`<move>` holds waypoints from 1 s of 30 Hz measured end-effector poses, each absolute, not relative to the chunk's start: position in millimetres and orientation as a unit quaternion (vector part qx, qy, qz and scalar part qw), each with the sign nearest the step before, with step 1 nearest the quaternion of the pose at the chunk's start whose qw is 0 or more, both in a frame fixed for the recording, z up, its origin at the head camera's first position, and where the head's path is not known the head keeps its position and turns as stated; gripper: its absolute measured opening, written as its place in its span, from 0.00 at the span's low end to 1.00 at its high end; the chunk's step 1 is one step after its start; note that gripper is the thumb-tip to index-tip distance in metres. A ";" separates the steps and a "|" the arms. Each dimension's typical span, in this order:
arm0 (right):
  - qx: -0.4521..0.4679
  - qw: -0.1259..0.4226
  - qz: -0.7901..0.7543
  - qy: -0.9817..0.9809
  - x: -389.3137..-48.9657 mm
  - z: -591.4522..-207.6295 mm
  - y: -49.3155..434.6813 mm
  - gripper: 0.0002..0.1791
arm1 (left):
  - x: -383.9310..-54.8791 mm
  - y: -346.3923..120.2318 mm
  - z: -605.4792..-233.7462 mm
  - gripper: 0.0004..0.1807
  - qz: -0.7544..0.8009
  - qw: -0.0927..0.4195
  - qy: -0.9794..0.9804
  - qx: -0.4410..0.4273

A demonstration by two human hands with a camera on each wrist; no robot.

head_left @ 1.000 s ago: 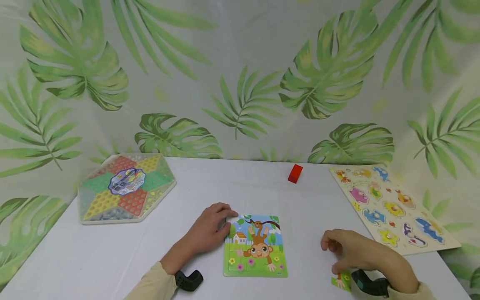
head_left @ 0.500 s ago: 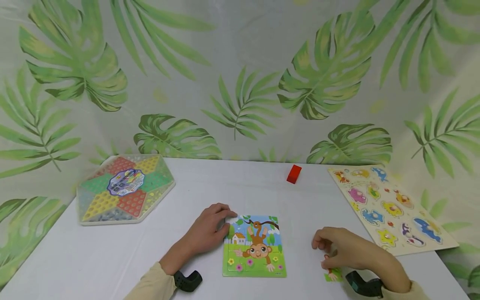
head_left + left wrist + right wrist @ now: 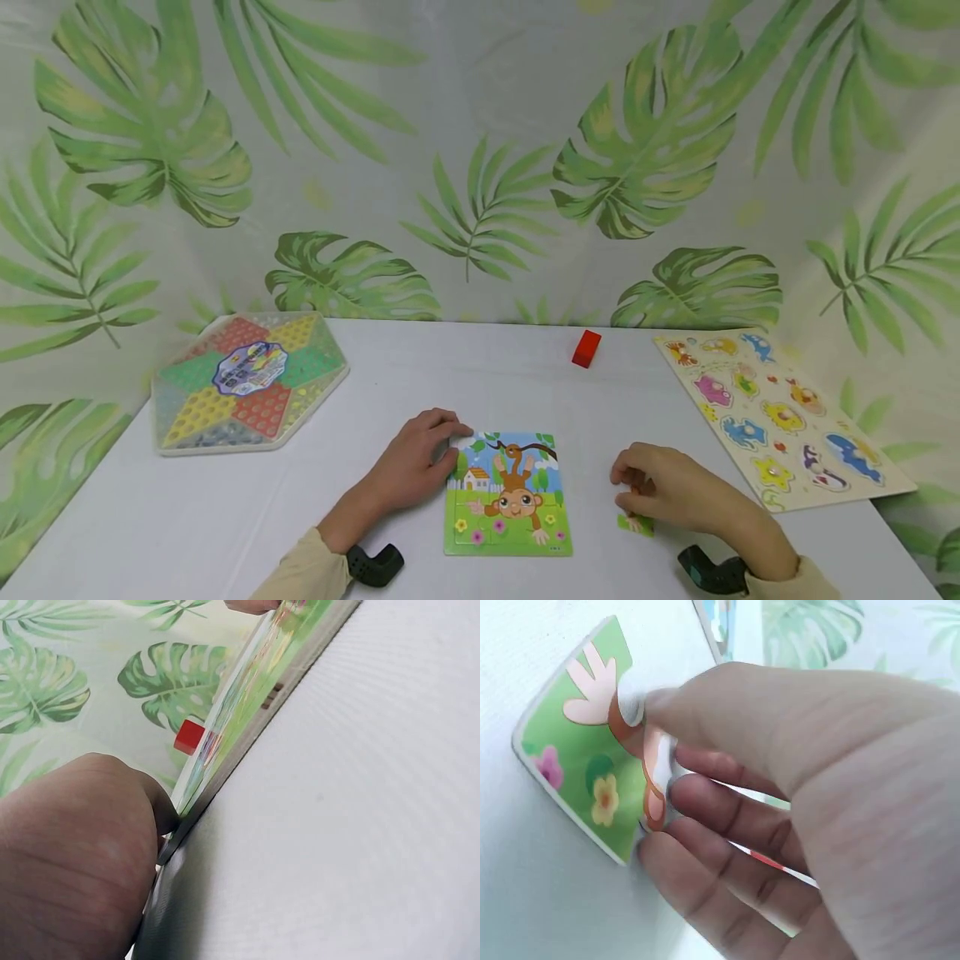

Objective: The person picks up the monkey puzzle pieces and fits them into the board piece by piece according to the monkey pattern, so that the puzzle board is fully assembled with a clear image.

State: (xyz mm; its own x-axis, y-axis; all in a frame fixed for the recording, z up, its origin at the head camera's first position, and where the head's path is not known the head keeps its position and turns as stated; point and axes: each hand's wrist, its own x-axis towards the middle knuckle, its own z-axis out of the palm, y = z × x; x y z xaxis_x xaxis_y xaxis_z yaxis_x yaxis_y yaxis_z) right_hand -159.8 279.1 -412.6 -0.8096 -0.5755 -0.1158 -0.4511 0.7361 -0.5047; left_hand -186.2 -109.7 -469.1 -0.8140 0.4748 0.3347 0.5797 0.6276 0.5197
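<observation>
A square monkey jigsaw puzzle (image 3: pixel 508 493) lies flat on the white table in the head view. My left hand (image 3: pixel 420 462) rests at its upper left, thumb by the left edge and index finger near the top corner. In the left wrist view, that hand's thumb (image 3: pixel 166 810) touches the edge of the puzzle. To the right of the puzzle, my right hand (image 3: pixel 667 487) pinches a puzzle piece (image 3: pixel 636 524) between thumb and fingers. Up close, the puzzle piece (image 3: pixel 592 757) is green with a monkey's hand and flowers; its inner edge is partly behind the thumb.
A star-patterned Chinese checkers board (image 3: pixel 251 379) lies at the back left. Behind the puzzle stands a red block (image 3: pixel 587 348). An animal peg board (image 3: pixel 783 417) lies at the right. Leaf-patterned cloth (image 3: pixel 480 167) hangs behind the table.
My right hand has moved left and slightly away from me, carrying the puzzle piece closer to the puzzle. The left hand has stayed in place at the puzzle's corner.
</observation>
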 end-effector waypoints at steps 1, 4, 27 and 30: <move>-0.274 0.141 -0.232 0.923 -159.3 -411.8 279.9 0.15 | -186.4 -109.6 -469.1 0.15 -0.316 0.084 -0.898 -0.294; -0.271 0.163 -0.223 0.922 -158.2 -409.6 283.8 0.20 | -187.4 -109.8 -469.7 0.15 -0.313 0.086 -0.898 -0.298; -0.299 0.120 -0.220 0.921 -157.1 -413.0 273.8 0.16 | -185.9 -110.0 -470.0 0.15 -0.320 0.091 -0.894 -0.299; -0.309 0.102 -0.221 0.919 -156.8 -413.0 270.8 0.16 | -186.1 -110.3 -470.2 0.15 -0.316 0.089 -0.896 -0.298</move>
